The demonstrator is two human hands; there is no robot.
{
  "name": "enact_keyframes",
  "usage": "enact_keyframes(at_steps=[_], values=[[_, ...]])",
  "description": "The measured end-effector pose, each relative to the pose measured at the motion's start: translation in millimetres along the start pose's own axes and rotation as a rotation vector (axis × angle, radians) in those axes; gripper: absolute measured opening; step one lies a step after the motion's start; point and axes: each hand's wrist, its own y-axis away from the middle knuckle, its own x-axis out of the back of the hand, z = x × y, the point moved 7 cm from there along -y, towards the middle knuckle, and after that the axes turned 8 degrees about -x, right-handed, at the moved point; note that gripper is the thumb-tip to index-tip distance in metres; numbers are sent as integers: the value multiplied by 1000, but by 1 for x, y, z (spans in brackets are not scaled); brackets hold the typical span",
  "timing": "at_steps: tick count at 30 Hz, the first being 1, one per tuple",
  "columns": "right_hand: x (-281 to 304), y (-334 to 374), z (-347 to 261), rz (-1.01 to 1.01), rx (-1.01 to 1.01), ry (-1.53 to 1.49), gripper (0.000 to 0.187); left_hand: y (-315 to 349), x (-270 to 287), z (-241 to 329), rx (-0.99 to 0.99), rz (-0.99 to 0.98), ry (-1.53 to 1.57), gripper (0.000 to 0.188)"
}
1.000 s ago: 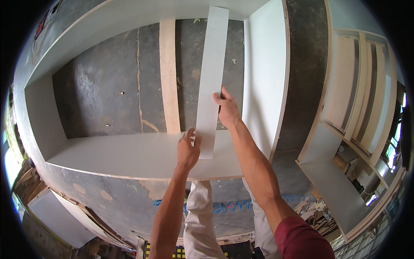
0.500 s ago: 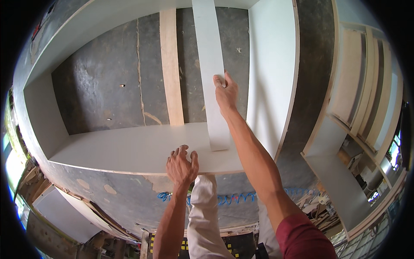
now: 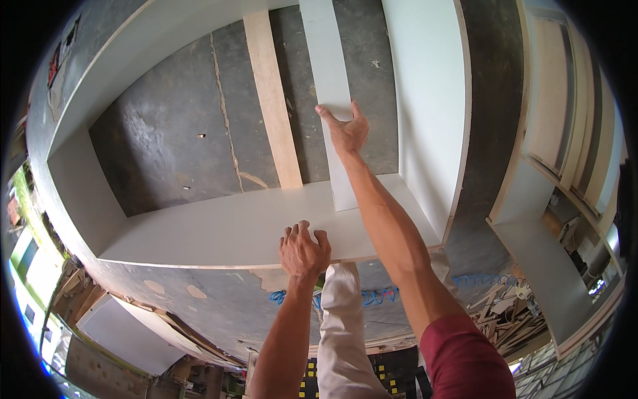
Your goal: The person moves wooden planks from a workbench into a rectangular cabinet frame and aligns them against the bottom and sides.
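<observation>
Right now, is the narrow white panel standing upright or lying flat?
Upright. The panel rises from the shelf, with the right hand pressed flat on it.

My right hand (image 3: 347, 130) presses the upright panel (image 3: 330, 100) at frame centre-top. My left hand (image 3: 304, 249) rests on the shelf (image 3: 219, 229) edge below, the wooden strip (image 3: 271, 100) left of the panel.

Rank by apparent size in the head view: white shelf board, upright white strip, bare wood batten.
1. white shelf board, largest.
2. upright white strip under the right hand and bare wood batten: look alike, unranked.
</observation>
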Motion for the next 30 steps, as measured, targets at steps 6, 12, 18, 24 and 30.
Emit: enact_keyframes(at_steps=[6, 12, 18, 24, 30], values=[[3, 4, -1, 29, 32, 115, 67, -2, 2, 4, -8, -59, 0, 26], [4, 8, -10, -88, -35, 150, 65, -1, 2, 3, 6, -83, 15, 30], [12, 19, -28, -109, -68, 205, 69, -3, 3, 3, 29, -144, 31, 32], [18, 22, -36, -214, -19, 29, 65, -4, 2, 5, 25, -157, 31, 33], [17, 26, -36, -530, -115, -117, 50, -5, 1, 6, 26, -177, 30, 31]])
